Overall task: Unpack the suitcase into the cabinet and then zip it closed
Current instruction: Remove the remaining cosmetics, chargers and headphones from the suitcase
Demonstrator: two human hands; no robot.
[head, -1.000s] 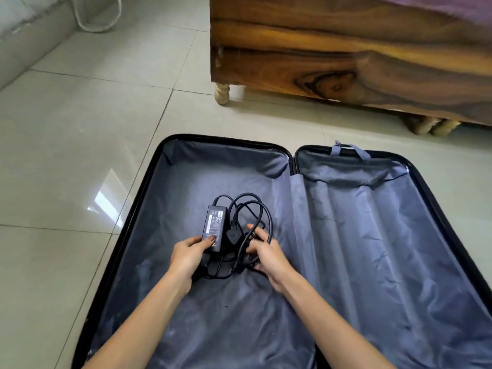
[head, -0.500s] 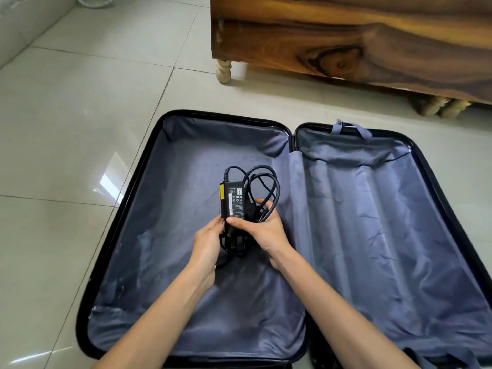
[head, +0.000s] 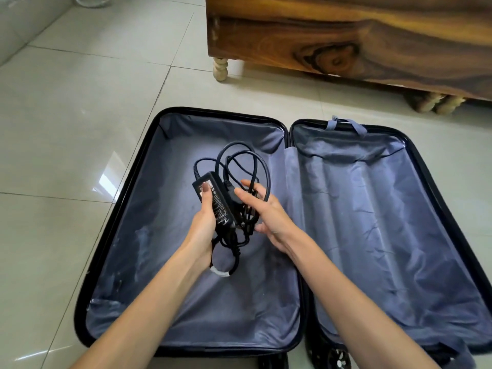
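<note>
A black hard-shell suitcase lies open flat on the tiled floor, both halves lined in grey-blue fabric. Above its left half I hold a black laptop power adapter with its coiled black cable. My left hand grips the adapter brick from below, thumb pressed on its label. My right hand is beside it with fingers spread loosely against the cable loops and plug. A cable loop with a white tag hangs below my left hand. Nothing else lies in either half.
A wooden bed frame on turned legs stands just beyond the suitcase. Pale glossy floor tiles spread to the left. A grey strap sits at the right half's far edge. Suitcase wheels show at the near edge.
Both hands picked the adapter and cable up off the left half's lining. The left hand now grips the brick, and the right hand has loosened from it onto the cable.
</note>
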